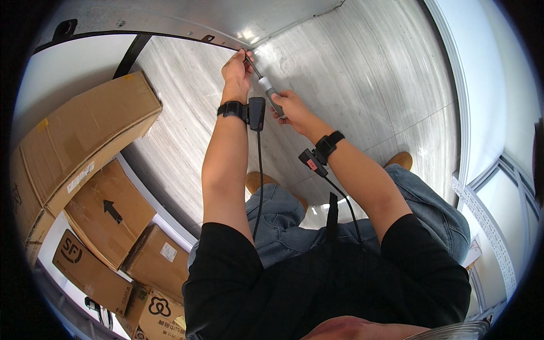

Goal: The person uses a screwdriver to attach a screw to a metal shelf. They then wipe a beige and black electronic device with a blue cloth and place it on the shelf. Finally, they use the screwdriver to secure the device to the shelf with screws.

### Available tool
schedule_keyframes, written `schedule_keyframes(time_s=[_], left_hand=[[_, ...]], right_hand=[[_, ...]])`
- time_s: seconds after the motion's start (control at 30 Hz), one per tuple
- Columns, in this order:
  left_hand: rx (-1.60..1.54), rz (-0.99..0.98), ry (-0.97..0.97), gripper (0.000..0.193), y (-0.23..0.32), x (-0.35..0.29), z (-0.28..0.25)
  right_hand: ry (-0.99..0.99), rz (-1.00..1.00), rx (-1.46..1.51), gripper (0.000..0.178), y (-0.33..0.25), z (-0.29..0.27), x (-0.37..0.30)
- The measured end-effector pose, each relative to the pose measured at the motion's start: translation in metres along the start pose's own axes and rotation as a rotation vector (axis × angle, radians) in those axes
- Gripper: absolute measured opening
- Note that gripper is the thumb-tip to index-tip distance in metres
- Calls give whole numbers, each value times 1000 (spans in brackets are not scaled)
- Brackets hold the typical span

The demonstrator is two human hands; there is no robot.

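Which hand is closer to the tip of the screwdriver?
Left. The left hand pinches the shaft beside the tip of the screwdriver; the right hand grips its handle, farther back.

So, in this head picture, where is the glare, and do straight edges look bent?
In the head view, glare sits on the shiny panel just above the left hand; the white frame at the right bows strongly, as the fisheye bends edges near the rim; the corners are black; the right hand and screwdriver look sharp.

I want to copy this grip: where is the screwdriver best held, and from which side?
Grip the screwdriver by its thick grey handle, from the near end, as the right hand does; the thin shaft slants away, where the left hand pinches it near the tip.
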State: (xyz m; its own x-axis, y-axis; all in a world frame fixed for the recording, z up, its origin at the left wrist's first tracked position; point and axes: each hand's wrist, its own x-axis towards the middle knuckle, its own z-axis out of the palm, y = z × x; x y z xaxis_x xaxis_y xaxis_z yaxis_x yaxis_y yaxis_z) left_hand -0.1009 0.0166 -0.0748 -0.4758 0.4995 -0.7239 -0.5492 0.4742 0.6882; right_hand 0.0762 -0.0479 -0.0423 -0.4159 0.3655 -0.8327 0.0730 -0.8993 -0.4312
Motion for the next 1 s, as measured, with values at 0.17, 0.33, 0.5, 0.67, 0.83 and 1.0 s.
schedule_keyframes(time_s=[0.17, 0.33, 0.5, 0.67, 0.83, 1.0], left_hand=[[-48, -29, -38, 17, 0, 4, -5], [-47, -38, -100, 18, 2, 4, -9], [-3, -18, -172, 22, 4, -9, -9], [47, -1, -205, 26, 5, -14, -9], [133, 9, -135, 26, 6, -15, -6], [121, 1, -168, 28, 8, -17, -8]], right_hand=[[-39, 7, 56, 48, -3, 0, -3], [-28, -9, 30, 50, -2, 2, -2], [-21, 13, 112, 42, 3, 2, 3], [-54, -7, 176, 35, 11, -1, 8], [-70, -2, 112, 35, 0, 5, -3], [-19, -9, 199, 35, 13, 5, 8]])
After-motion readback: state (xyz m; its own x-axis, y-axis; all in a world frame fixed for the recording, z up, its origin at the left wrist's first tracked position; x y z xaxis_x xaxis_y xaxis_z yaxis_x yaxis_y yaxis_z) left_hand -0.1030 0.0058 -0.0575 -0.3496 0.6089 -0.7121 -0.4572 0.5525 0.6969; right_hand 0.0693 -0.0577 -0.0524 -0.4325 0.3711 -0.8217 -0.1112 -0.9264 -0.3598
